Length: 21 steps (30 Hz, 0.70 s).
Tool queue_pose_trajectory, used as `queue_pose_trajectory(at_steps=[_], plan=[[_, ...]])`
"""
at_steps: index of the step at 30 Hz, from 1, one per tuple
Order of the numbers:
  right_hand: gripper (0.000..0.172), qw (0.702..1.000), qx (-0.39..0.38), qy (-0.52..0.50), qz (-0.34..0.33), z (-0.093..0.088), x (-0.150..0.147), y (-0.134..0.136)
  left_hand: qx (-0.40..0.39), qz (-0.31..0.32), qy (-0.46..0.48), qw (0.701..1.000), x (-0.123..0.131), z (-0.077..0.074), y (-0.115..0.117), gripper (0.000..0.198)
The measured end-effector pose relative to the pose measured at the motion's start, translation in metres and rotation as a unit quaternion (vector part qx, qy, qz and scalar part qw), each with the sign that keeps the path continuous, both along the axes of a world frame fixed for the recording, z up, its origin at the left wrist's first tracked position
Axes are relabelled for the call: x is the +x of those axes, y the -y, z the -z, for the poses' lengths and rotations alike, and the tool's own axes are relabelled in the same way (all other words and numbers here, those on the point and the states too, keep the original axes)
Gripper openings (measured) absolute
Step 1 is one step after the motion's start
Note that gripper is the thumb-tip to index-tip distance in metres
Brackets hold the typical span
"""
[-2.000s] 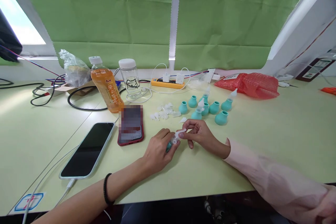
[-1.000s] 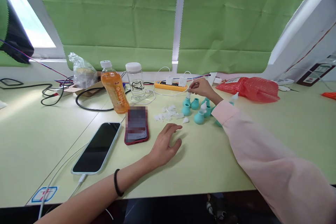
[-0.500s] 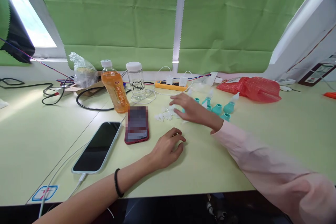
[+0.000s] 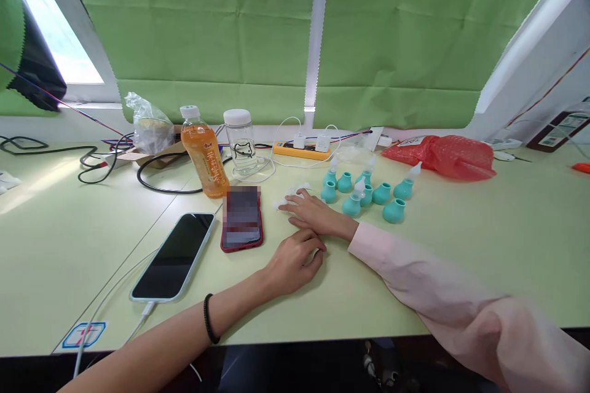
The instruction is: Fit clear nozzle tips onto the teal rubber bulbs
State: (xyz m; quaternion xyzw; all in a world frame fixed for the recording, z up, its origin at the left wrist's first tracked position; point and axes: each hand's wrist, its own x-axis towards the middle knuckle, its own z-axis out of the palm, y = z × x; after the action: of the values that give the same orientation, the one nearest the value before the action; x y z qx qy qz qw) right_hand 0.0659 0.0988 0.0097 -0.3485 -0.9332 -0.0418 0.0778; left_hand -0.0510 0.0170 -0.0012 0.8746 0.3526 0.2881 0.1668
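Note:
My left hand (image 4: 290, 261), with a black beaded bracelet (image 4: 209, 319) at the wrist, rests on the table with loosely bent fingers and holds nothing. My right hand (image 4: 316, 215) reaches over a pile of small clear plastic pieces (image 4: 300, 189) with its fingers stretched out on or just above them; it partly covers them. The two hands meet or nearly meet near the left knuckles. Right of the pile stand several teal bulbs (image 4: 394, 211) with open necks. A few carry clear pointed tips, such as the teal bulb (image 4: 351, 205) nearest my right wrist.
Left of my hands lie a red-cased phone (image 4: 242, 218) and a phone plugged into a white cable (image 4: 173, 258). Behind stand an orange drink bottle (image 4: 205, 156), a clear jar (image 4: 239, 146) and a yellow power strip (image 4: 302, 151). A red plastic bag (image 4: 442, 156) lies back right.
My right hand has moved left and down from the teal bulbs' edge onto the clear pieces, uncovering more bulbs. My left hand has stayed in place.

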Motion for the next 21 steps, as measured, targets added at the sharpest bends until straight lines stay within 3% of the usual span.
queue_pose_trajectory(at_steps=[8,16,21], plan=[[0.034,0.996,0.031,-0.051,0.063,0.01,0.0,0.003,0.009,-0.002,0.0,1.0,0.0,0.0,0.0,0.02],[0.021,0.985,-0.014,-0.171,0.003,0.021,0.014,0.008,0.031,-0.058,-0.06,0.996,0.0,-0.002,-0.002,0.018],[0.024,0.977,-0.005,-0.212,-0.018,0.013,0.031,0.022,0.055,-0.114,-0.144,0.982,-0.001,0.002,-0.007,0.018]])
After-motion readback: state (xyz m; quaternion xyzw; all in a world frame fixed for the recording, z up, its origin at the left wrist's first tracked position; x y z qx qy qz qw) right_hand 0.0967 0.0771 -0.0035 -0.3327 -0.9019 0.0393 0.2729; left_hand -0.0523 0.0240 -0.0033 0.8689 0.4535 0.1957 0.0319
